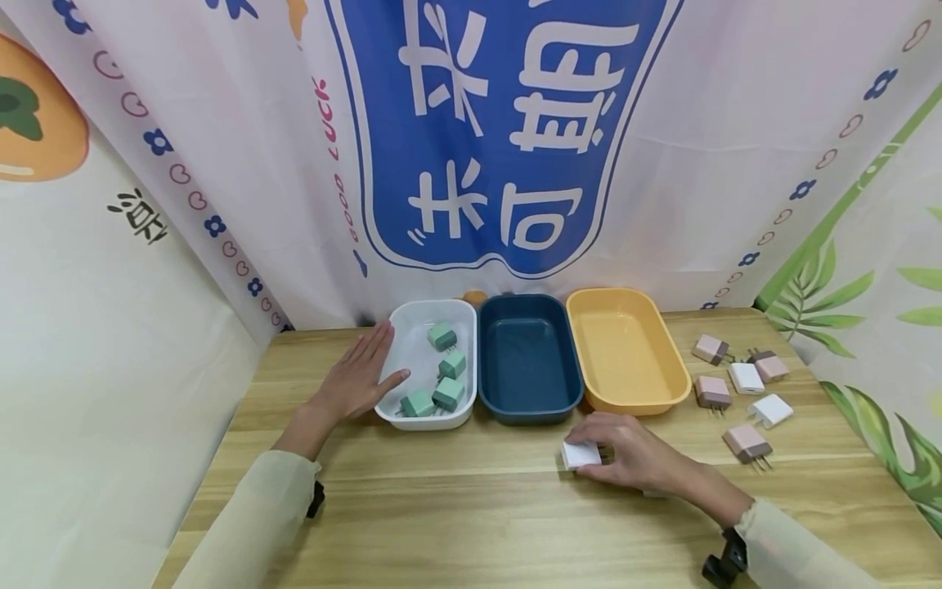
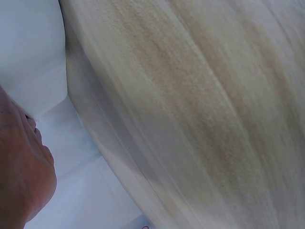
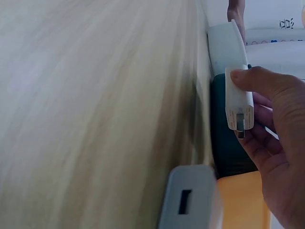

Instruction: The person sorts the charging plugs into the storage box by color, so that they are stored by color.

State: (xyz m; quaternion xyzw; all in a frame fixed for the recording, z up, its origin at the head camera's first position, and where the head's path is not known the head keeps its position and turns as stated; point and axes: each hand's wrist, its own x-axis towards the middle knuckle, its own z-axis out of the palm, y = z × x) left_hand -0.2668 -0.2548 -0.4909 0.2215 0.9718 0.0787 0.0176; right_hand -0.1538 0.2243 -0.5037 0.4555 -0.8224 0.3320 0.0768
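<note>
My right hand (image 1: 625, 450) pinches a white charger plug (image 1: 580, 455) between thumb and fingers, in front of the blue and yellow bins. In the right wrist view the plug's metal prongs (image 3: 240, 121) point back toward the palm. My left hand (image 1: 355, 378) lies with straight fingers along the left rim of the white bin (image 1: 425, 423). Inside that bin are several green charger plugs (image 1: 448, 394). A second white charger plug (image 3: 190, 200) with a dark port lies on the table below my right wrist, mostly hidden in the head view.
A dark blue bin (image 1: 530, 360) and a yellow bin (image 1: 625, 352) stand beside the white one, side by side along the table's back. Pink plugs (image 1: 712, 393) and white plugs (image 1: 770, 410) lie scattered at the right. A printed curtain (image 1: 294, 204) hangs behind the wooden table (image 1: 456, 515).
</note>
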